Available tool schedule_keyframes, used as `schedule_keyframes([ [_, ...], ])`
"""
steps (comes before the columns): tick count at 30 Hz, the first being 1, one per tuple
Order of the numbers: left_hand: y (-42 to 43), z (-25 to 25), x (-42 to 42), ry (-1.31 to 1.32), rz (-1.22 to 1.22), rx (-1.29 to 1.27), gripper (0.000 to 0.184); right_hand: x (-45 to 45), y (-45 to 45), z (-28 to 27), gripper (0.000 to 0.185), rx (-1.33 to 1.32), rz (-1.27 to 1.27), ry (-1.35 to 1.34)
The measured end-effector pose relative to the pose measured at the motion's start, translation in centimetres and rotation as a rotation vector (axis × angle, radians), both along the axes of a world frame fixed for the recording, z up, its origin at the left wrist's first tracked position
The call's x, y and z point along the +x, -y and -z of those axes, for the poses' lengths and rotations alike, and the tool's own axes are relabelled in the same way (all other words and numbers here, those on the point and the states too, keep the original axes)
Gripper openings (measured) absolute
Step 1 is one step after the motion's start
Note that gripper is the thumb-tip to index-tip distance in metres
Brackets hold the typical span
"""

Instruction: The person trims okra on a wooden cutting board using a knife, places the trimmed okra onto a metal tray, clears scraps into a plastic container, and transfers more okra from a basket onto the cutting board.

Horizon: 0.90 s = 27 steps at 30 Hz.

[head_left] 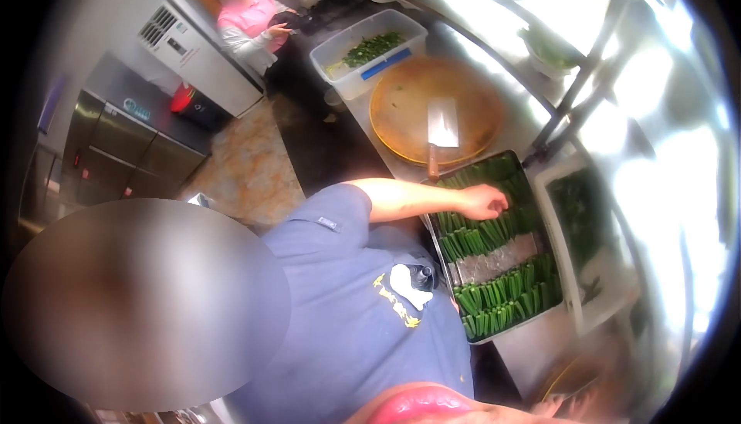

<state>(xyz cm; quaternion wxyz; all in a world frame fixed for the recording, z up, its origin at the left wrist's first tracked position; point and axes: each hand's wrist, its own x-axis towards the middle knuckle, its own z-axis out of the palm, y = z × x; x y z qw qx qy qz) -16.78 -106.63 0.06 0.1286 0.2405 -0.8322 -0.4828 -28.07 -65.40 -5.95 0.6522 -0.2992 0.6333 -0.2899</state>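
Note:
My left hand reaches over a dark-rimmed rectangular tray and touches the green stalks in it. Its fingers are curled down, hiding whatever is between them. Trimmed green vegetable stalks lie side by side in rows. A bare strip of metal shows between the rows. Low in the picture, my right arm stretches toward the counter, and my right hand is blurred beside a round rim. I cannot make out its grip.
A cleaver lies on a round wooden chopping board, its handle toward the tray. Past the board stands a clear bin of chopped greens. Beyond the tray is a white container with leafy greens. A person stands farther back.

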Motion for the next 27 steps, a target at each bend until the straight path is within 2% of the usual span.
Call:
schedule_keyframes([
  [2, -0.2, -1.4, -2.2, 0.058, 0.018, -0.054, 0.037, -0.7, -0.1, -2.8, 0.031, -0.011, 0.073, 0.0],
  [4, -0.4, -2.9, -3.9, 0.067, 0.049, -0.108, 0.039, -1.7, 1.2, -8.4, 0.027, -0.134, 0.119, -0.072],
  [6, -0.2, -2.7, -6.4, 0.099, 0.075, -0.107, 0.041, -4.8, 3.3, -17.4, 0.029, -0.6, 0.091, -0.524],
  [7, 0.3, -2.5, -7.4, 0.094, 0.083, -0.083, 0.043, -6.6, 4.1, -22.2, 0.034, -0.679, 0.248, -0.606],
  [9, 2.2, -1.0, -10.3, 0.063, 0.175, -0.164, 0.047, -8.8, 4.9, -29.9, 0.058, -0.964, 0.657, -0.625],
  [11, 3.5, -1.0, -13.3, 0.066, 0.204, -0.151, 0.044, -8.9, 4.4, -32.9, 0.066, -0.999, 0.912, -0.647],
  [14, 4.7, -2.8, -17.9, 0.037, 0.274, -0.289, 0.039, -12.0, 3.3, -33.0, 0.073, -0.958, 0.477, -0.499],
  [15, 6.3, -1.6, -19.8, 0.117, 0.309, -0.221, 0.056, -10.5, 4.2, -31.6, 0.068, -0.921, 0.571, -0.429],
  [16, 7.5, -0.6, -22.0, 0.093, 0.326, -0.212, 0.056, -9.1, 5.2, -30.3, 0.065, -0.888, 0.668, -0.355],
  [17, 8.2, 0.8, -23.6, 0.13, 0.371, -0.253, 0.07, -7.7, 6.2, -28.9, 0.062, -0.86, 0.768, -0.28],
  [18, 8.9, 1.9, -24.6, 0.175, 0.413, -0.296, 0.085, -6.8, 5.4, -26.2, 0.067, -0.675, 0.659, -0.231],
  [19, 9.9, 3.0, -26.6, 0.334, 0.474, -0.292, 0.119, -4.7, 5.0, -23.3, 0.064, -0.498, 0.68, -0.185],
  [20, 10.2, 3.7, -28.1, 0.327, 0.486, -0.278, 0.119, -2.5, 4.2, -20.4, 0.058, -0.35, 0.704, -0.154],
  [21, 10.2, 4.2, -29.4, 0.393, 0.506, -0.373, 0.125, 0.0, 3.2, -17.6, 0.052, -0.183, 0.72, -0.108],
  [22, 10.0, 4.5, -30.7, 0.458, 0.529, -0.472, 0.131, 2.9, 2.2, -15.4, 0.047, -0.071, 0.796, -0.044],
  [23, 9.5, 5.0, -32.2, 0.498, 0.592, -0.579, 0.146, 6.1, 0.6, -12.5, 0.043, -0.012, 0.899, -0.006],
  [24, 8.7, 4.6, -33.8, 0.486, 0.614, -0.576, 0.146, 9.7, -0.8, -9.8, 0.041, 0.065, 1.006, 0.012],
  [26, 6.4, 3.6, -36.7, 0.474, 0.901, -1.024, 0.16, 14.2, -1.5, -9.0, 0.041, 0.248, 1.009, -0.205],
  [27, 5.4, 4.0, -38.6, 0.44, 0.992, -1.09, 0.174, 16.4, -1.8, -8.4, 0.04, 0.265, 1.044, -0.251],
])
